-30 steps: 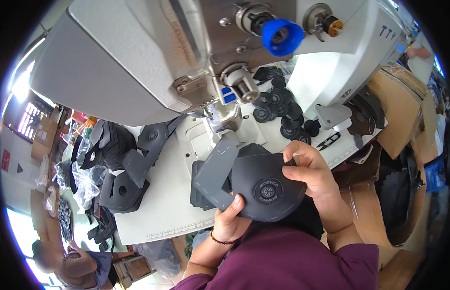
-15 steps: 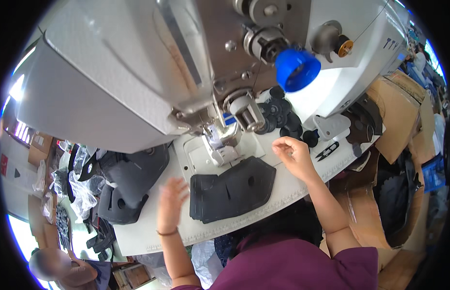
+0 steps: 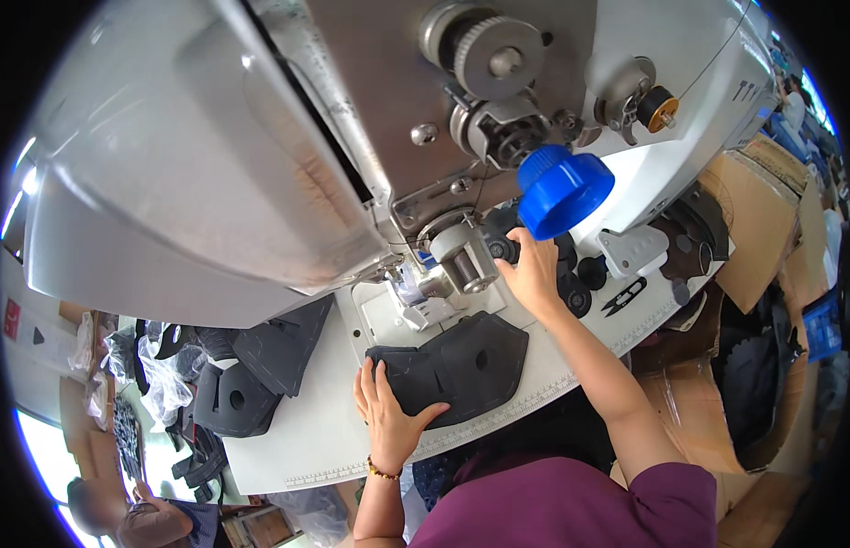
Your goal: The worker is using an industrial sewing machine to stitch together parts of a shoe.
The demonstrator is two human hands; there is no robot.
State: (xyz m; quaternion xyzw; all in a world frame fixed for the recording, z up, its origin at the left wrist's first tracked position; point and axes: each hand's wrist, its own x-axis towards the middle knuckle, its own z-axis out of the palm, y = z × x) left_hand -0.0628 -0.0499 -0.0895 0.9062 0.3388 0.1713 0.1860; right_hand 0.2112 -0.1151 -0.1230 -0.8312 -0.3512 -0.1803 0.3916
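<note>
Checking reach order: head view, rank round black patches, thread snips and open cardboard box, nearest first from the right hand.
1. Round black patches, at the right hand.
2. Thread snips, to its right.
3. Open cardboard box, lower right.

I saw lettering (image 3: 744, 89) on the sewing machine (image 3: 406, 110), a ruler scale (image 3: 543, 391) along the desk (image 3: 297, 438), an emblem (image 3: 497, 248) on a black disc (image 3: 500, 253).
</note>
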